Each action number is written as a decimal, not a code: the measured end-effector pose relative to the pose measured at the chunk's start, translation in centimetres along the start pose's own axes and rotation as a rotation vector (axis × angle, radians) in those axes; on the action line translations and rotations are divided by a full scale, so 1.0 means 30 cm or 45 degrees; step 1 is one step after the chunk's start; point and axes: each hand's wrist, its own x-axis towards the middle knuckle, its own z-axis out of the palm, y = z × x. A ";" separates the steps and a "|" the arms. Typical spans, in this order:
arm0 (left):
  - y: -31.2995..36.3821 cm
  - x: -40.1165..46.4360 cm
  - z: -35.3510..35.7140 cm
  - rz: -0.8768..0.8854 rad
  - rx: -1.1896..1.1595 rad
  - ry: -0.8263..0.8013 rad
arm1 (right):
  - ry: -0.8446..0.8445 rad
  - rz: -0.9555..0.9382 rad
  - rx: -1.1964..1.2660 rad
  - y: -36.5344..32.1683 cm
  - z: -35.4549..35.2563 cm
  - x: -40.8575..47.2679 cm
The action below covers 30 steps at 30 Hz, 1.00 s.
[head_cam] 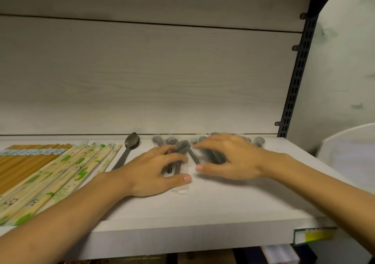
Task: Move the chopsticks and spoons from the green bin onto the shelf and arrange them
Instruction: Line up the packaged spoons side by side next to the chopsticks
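On the pale shelf [203, 209] lie several grey spoons in clear wrappers [182, 148], bowls toward the back wall. My left hand [150, 172] rests on the left ones, fingers spread over the handles and thumb on the shelf. My right hand [229, 158] covers the right ones, fingers laid across them. A stack of unwrapped dark spoons [126, 152] lies just left of my left hand. Panda-print wrapped chopsticks [60, 178] and a banded bundle of brown chopsticks [24, 162] lie at the left. The green bin is out of view.
The shelf's back panel [142, 81] rises right behind the spoon bowls. A black slotted upright [298, 70] bounds the shelf at the right, with a white rounded object [349, 158] beyond it. A yellow and white label [312, 236] sits on the front edge.
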 end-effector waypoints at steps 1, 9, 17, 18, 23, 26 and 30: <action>-0.002 -0.001 -0.003 -0.013 0.043 0.037 | -0.048 -0.033 0.046 -0.023 0.011 0.025; -0.028 -0.005 -0.011 -0.227 0.007 0.076 | -0.083 -0.189 0.117 -0.067 0.111 0.116; -0.018 -0.001 -0.006 -0.071 -0.199 0.103 | -0.053 -0.063 -0.022 -0.034 0.089 0.106; -0.027 0.004 -0.004 -0.045 -0.171 0.149 | -0.029 -0.054 -0.020 -0.029 0.092 0.109; -0.080 0.015 0.018 -0.071 -0.010 0.269 | -0.079 -0.104 0.054 -0.043 0.090 0.097; -0.078 0.010 0.014 -0.143 0.063 0.335 | -0.107 -0.111 0.101 -0.047 0.092 0.096; -0.083 0.008 0.017 -0.075 0.051 0.285 | -0.077 -0.075 0.136 -0.042 0.096 0.094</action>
